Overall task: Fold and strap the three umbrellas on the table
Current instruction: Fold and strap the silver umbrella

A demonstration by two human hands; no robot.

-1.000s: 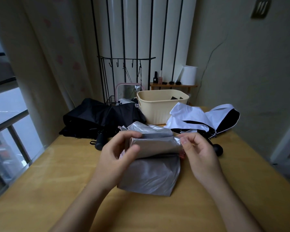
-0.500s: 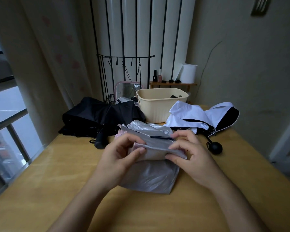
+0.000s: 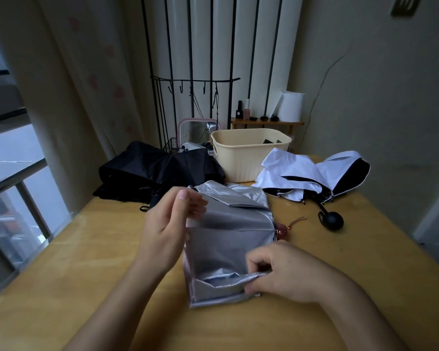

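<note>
Pinching the near edge of the silver umbrella (image 3: 228,239), the right hand (image 3: 287,272) has thumb and forefinger closed on a fold of the canopy fabric low down, close to the person's body. The left hand (image 3: 173,224) sits higher on the far-left side, its fingers curled against the upper edge of the same canopy, thumb raised — whether it truly grips a pleat or only steadies the cloth I cannot tell. Held at two opposite ends like this, the panel is drawn fairly flat between the hands, which looks like the way to line up the pleats before rolling them round the shaft. The umbrella lies in the middle of the wooden table (image 3: 86,262), its small reddish handle (image 3: 280,230) with a cord loop poking out to the right, clear of the fabric so the strap can wrap later.

Two more umbrellas wait farther back, both loose and unstrapped: the black umbrella (image 3: 157,171) slumped at the left, and the white umbrella (image 3: 312,173) with a dark lining at the right, its round black knob resting on the tabletop. A cream basket (image 3: 249,158) stands between them, touching or nearly touching both. By my judgement the task is early — the first canopy is only part tidied.
</note>
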